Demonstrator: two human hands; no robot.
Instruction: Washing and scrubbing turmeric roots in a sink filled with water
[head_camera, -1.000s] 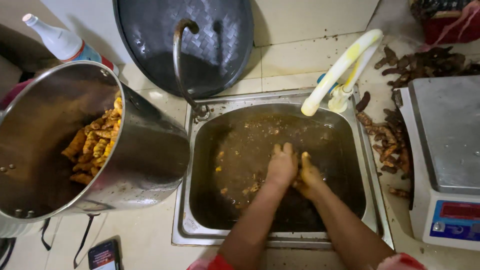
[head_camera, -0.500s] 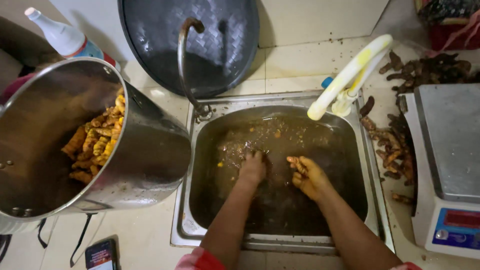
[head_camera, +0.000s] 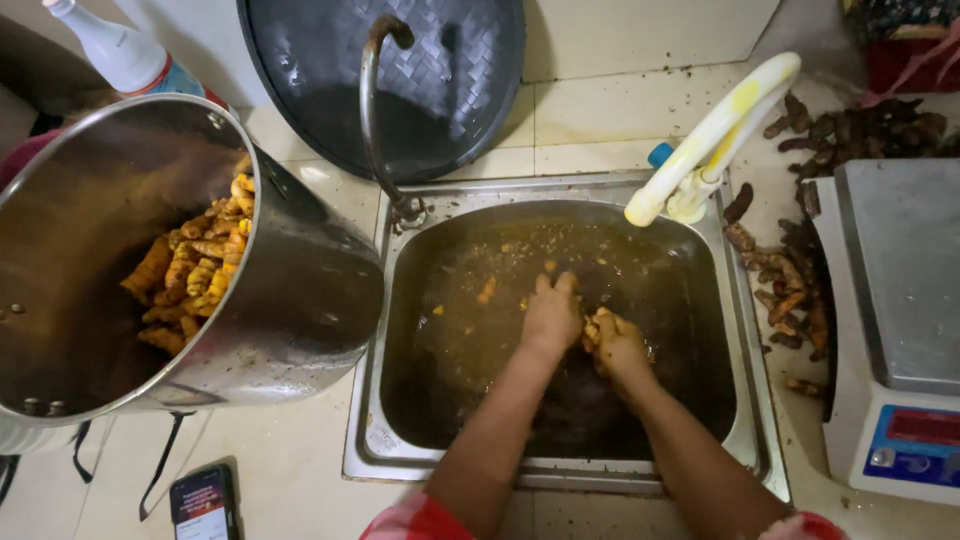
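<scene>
My left hand (head_camera: 551, 313) lies flat, fingers spread and released, in the murky water of the sink (head_camera: 752, 420). My right hand (head_camera: 615, 343) is clenched on a small root (head_camera: 598, 327). Half a second ago my hands were apart; now they touch, side by side in the middle of the sink. Orange bits (head_camera: 486, 291) float near them. The tilted steel pot (head_camera: 300, 300) to the left holds a heap of peeled yellow roots (head_camera: 195, 270). Dark unpeeled roots (head_camera: 785, 290) lie on the bench (head_camera: 290, 460) between the sink and the scale (head_camera: 900, 300).
</scene>
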